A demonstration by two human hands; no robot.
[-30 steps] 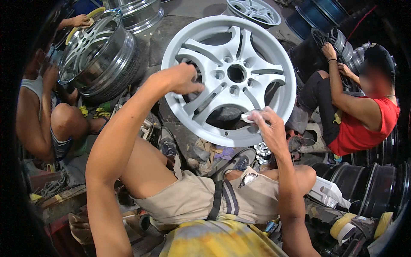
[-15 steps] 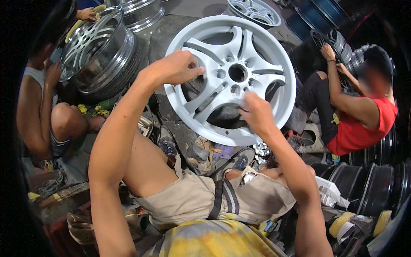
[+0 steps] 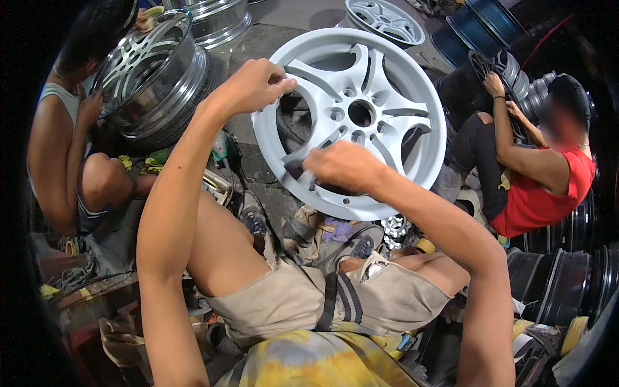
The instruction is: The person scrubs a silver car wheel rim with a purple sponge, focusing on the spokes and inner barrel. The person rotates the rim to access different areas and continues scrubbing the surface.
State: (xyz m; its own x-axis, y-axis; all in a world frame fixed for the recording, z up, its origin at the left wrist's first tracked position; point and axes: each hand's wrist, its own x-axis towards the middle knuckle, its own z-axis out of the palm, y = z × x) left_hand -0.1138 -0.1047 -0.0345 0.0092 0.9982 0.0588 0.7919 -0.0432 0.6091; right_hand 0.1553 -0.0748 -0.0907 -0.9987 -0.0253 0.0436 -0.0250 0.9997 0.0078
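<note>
A pale grey alloy wheel with paired spokes leans in front of my knees, its face toward me. My left hand is closed at the wheel's upper left rim, fingers curled and thumb lying over the edge. My right hand reaches across the wheel's lower left part, by a spoke, with its fingers bent inward. Motion smears its fingertips. A greyish blur shows at them, and I cannot make out whether it is a held piece. The palms of both hands are hidden.
A polished wheel stands at the left beside a person. Another person in a red top sits at the right, handling dark material. A second grey wheel lies behind. Dark wheel barrels are at the lower right.
My right hand has swept left from near the hub to the lower left spoke. My left hand has moved up and left, from a spoke to the rim.
</note>
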